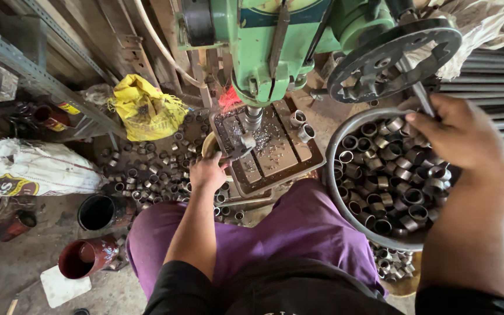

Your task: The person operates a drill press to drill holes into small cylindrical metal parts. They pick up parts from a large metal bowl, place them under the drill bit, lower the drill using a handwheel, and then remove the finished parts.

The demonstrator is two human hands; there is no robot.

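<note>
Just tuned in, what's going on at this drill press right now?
A seated person works a green drill press. The left hand grips a clamp holding a metal ring on the press table, right under the spindle. The right hand grips a handle rod of the feed wheel. A metal bowl full of similar rings sits beside the right knee, and more rings lie scattered on the floor to the left.
</note>
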